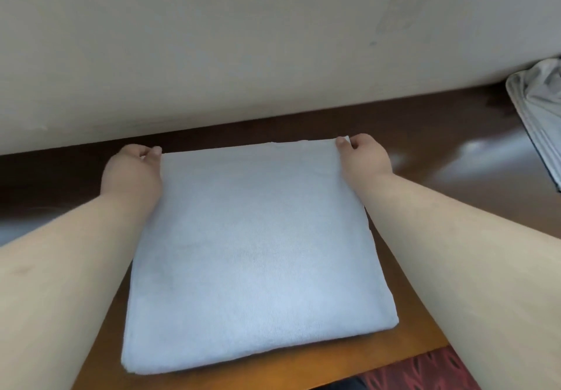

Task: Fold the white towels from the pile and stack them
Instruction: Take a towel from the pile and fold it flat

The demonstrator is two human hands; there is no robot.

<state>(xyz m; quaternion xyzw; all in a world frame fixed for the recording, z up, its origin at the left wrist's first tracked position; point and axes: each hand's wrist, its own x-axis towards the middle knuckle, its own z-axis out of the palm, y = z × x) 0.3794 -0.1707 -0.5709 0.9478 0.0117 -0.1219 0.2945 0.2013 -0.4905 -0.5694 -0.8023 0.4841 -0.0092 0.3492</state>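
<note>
Where wall (212,40) looms, crumpled cloth (540,116).

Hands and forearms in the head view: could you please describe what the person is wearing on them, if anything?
Nothing is worn on either. The left hand and right hand are bare, with no gloves, and no rings show on the fingers that can be seen. Both forearms are bare as far as the picture's edge: no sleeves, watch or bracelet in view. The nails look short and unpainted.

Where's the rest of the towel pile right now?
Head view, far right edge: the crumpled pile lies on the wooden table against the wall, beyond the right hand.
</note>
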